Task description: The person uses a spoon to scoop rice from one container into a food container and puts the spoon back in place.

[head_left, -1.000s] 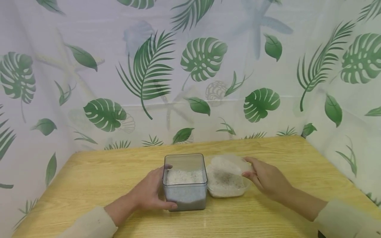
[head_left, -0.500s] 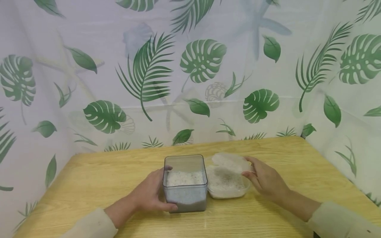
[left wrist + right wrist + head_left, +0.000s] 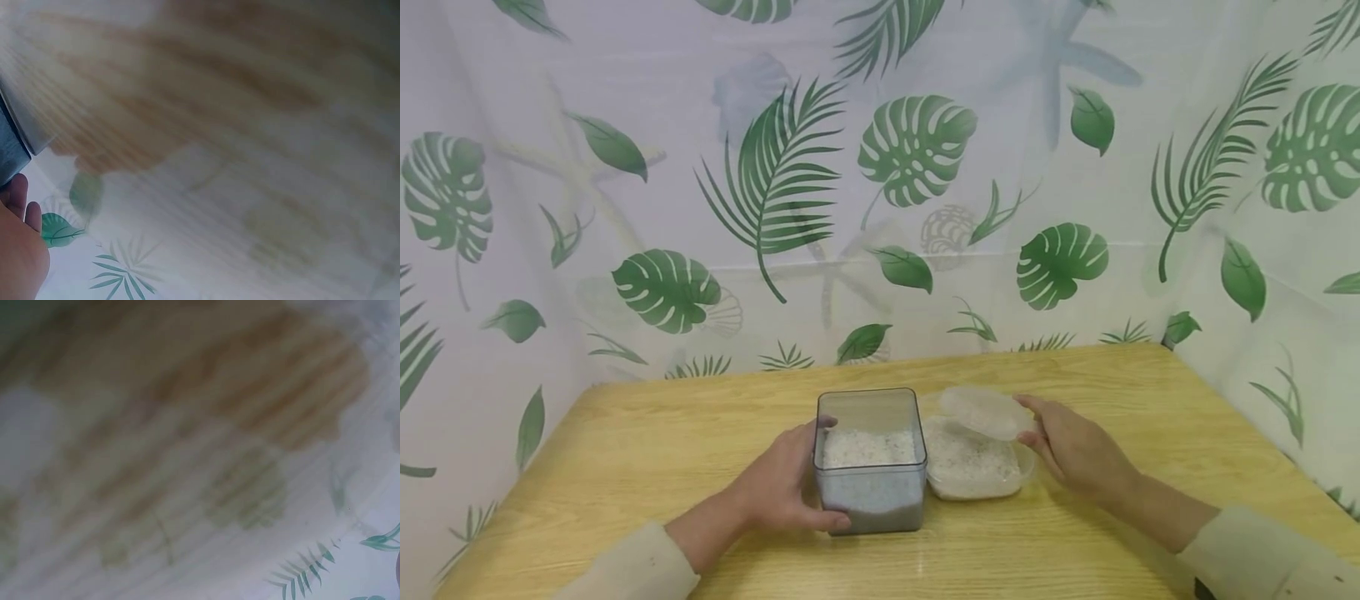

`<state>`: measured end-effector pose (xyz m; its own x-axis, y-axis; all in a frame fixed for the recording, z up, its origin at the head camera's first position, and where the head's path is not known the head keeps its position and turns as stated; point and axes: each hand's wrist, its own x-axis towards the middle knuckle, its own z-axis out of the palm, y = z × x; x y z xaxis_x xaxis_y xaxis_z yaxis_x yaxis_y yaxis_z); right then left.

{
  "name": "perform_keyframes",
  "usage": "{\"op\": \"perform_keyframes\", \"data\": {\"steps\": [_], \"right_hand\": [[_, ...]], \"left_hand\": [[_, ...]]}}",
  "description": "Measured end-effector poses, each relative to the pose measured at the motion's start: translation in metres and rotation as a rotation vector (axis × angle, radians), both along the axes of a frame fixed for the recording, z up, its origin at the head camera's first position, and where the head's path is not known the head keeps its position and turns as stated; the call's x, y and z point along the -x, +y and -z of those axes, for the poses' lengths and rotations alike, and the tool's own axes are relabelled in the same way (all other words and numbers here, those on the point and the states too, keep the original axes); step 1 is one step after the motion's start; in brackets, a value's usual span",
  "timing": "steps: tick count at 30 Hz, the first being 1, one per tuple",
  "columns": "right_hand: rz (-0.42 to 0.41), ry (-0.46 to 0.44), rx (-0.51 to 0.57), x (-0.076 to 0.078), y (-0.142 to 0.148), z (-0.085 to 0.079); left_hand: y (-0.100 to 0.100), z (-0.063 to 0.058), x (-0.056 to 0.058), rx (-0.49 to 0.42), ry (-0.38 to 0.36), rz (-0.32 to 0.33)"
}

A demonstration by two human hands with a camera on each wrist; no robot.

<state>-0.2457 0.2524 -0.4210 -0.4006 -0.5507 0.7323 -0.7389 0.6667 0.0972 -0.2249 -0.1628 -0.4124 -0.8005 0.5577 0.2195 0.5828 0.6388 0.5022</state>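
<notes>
My left hand (image 3: 778, 487) grips the left side of a grey see-through bin (image 3: 872, 504), thumb across its front and fingers behind. Inside it lies white, rice-like grain (image 3: 868, 448). The left wrist view catches part of that hand (image 3: 22, 244) below a corner of the bin (image 3: 9, 147). In the head view my right hand (image 3: 1078, 446) pinches the right edge of a translucent plastic lid (image 3: 985, 412), which is tilted. Under it, a clear shallow tub (image 3: 973, 492) holds more white grain (image 3: 970, 458) and stands close against the bin's right side.
Both containers stand on a wood-grain table (image 3: 715, 425). A white curtain (image 3: 820, 192) with green leaf prints rises behind the table and along its sides. Blurred patterned cloth (image 3: 187, 456) fills most of the right wrist view.
The lid has shifted slightly right and lies a little flatter above the tub, baring more of the grain. My left hand and the bin have stayed in place.
</notes>
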Motion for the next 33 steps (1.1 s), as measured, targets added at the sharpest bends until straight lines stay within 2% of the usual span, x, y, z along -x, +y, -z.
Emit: {"op": "perform_keyframes", "data": {"steps": [12,25,33], "right_hand": [[-0.031,0.043,-0.022,0.0002,-0.0025,-0.0015],[-0.064,0.049,-0.032,0.0017,-0.0003,-0.0021],[-0.051,0.049,-0.045,0.0010,0.0012,-0.0012]], "left_hand": [[0.0005,-0.0006,-0.0006,0.005,-0.011,-0.010],[0.0009,-0.0003,-0.0019,0.010,-0.007,-0.019],[0.0017,-0.0004,-0.0024,0.013,-0.002,-0.019]]}}
